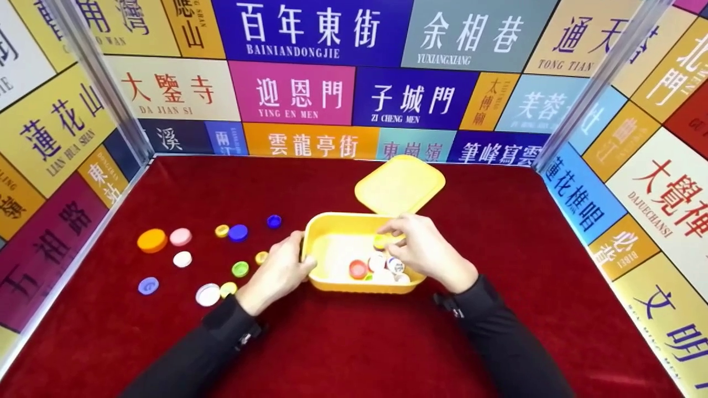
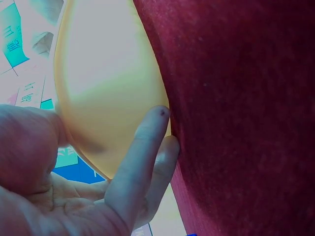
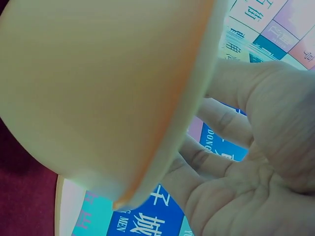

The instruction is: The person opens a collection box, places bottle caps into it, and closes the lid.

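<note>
A yellow plastic box (image 1: 326,287) stands uncovered on the red cloth with several bottle caps inside, among them a red cap (image 1: 358,269). My left hand (image 1: 280,271) grips its left end, thumb over the rim. In the left wrist view two fingers (image 2: 135,167) lie along the box's outer wall (image 2: 103,108). Reaching over the right side, my right hand (image 1: 423,246) has curled fingers inside the box and pinches a yellow cap (image 1: 380,241) between thumb and finger. In the right wrist view the fingertips are hidden behind the box's rim (image 3: 172,142).
Behind the box lies its yellow lid (image 1: 401,185). Several loose caps are spread on the cloth to the left, including an orange cap (image 1: 152,241), a blue cap (image 1: 238,232) and a white cap (image 1: 208,295). Printed panels (image 1: 298,94) wall in the back and sides.
</note>
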{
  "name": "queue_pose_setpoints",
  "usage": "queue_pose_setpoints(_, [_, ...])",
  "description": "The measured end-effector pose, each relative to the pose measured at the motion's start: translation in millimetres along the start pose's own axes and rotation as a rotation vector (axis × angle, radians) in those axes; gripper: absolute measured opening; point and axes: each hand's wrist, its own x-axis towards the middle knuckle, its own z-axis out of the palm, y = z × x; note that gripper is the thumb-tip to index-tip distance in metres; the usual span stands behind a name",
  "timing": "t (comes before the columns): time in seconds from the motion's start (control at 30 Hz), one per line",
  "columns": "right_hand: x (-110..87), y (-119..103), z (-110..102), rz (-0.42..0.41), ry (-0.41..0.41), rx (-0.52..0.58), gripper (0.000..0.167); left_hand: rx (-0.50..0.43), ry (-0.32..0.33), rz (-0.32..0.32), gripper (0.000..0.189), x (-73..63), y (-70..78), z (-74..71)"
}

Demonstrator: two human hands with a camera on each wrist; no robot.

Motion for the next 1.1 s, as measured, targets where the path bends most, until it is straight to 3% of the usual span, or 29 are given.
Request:
queue_pose_setpoints(0.77, [-8.0, 4.5, -11.7, 0.028, 0.064, 0.002, 0.029, -0.013, 0.0, 0.011, 0.057, 0.6, 2.1, 0.2])
queue_pose_setpoints(1.1, [-12.2, 17.7, -25.1, 0.183, 0.122, -0.013, 0.054, -0.02, 0.013, 0.015, 0.056, -0.7, 0.5, 1.5])
